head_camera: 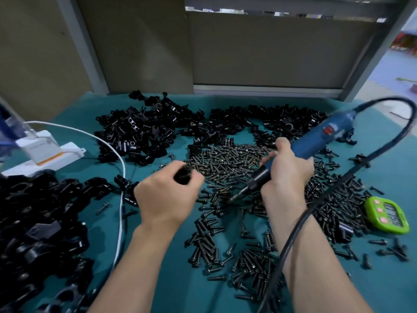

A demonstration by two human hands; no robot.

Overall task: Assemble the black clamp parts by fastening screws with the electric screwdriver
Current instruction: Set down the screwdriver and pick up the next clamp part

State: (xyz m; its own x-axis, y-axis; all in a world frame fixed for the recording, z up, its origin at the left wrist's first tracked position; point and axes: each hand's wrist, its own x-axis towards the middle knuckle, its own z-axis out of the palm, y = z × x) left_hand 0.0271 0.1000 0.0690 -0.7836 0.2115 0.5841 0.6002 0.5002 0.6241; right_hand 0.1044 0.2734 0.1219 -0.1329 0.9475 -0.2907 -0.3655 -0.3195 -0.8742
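Gripping the blue electric screwdriver [316, 141], the right hand [286, 168] angles it over loose screws [228, 161] — the left hand [164, 195] clutches a black clamp part [184, 175].

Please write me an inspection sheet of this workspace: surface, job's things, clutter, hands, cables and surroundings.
Surface: teal cloth table cover.
Job's things: heaps of black plastic clamp parts at back and left; loose dark metal screws in the middle; blue electric screwdriver.
Clutter: green digital timer, right; white box, left.
Hands: left hand grips one black part; right hand grips the screwdriver.
Cables: black screwdriver cord over the right forearm; thin white cable, left.
Surroundings: beige panels behind.
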